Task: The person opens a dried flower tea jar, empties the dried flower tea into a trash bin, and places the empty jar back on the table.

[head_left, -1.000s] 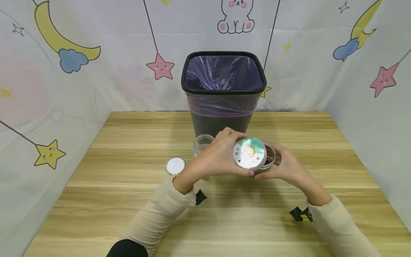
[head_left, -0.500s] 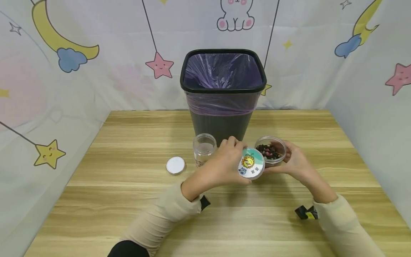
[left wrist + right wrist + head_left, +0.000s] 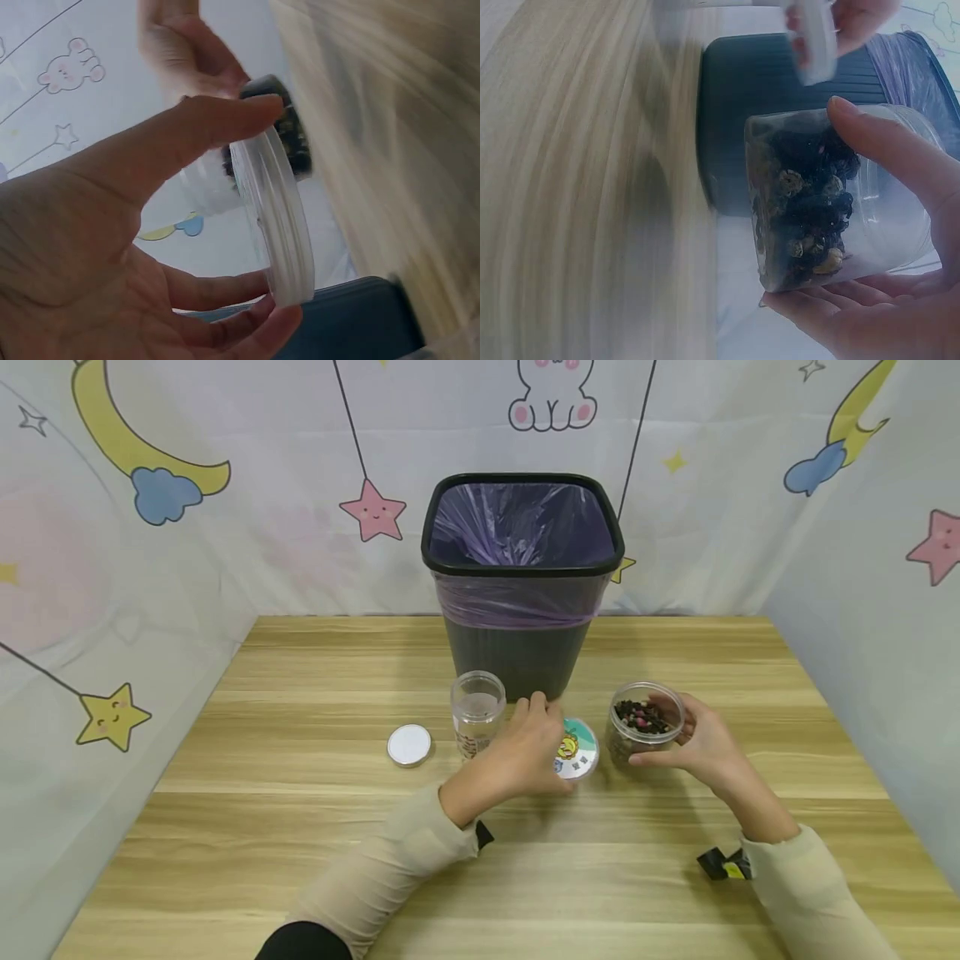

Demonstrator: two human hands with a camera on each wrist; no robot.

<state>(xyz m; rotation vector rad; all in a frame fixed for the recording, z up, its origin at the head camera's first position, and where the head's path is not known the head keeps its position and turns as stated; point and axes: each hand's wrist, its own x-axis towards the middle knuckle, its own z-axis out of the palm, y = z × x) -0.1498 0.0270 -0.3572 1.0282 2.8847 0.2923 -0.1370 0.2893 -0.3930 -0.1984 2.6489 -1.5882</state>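
Observation:
My left hand [image 3: 522, 747] pinches a round jar lid [image 3: 579, 750] by its edge, thumb on one side and fingers on the other. The lid's top carries a green and white sticker with a yellow cartoon; its ribbed clear side [image 3: 281, 217] shows in the left wrist view. In my right hand [image 3: 708, 747] is a clear jar [image 3: 832, 199], uncapped, with fingers and thumb around its wall. Dark dried pieces with some pink and pale bits [image 3: 643, 717] fill its lower part. In the right wrist view the jar's base stands a little off the wooden table [image 3: 577, 225].
Behind the hands stands a dark bin [image 3: 517, 652] with a purple liner [image 3: 517, 527]. A second clear jar [image 3: 477, 702], uncapped, is in front of it, partly behind my left hand. Left of that lies a white lid [image 3: 409, 746]. A printed cloth [image 3: 300, 485] hangs around the table.
The lid has come off the jar's mouth and moved left and down with my left hand. My right hand has drawn the jar to the right, showing its contents.

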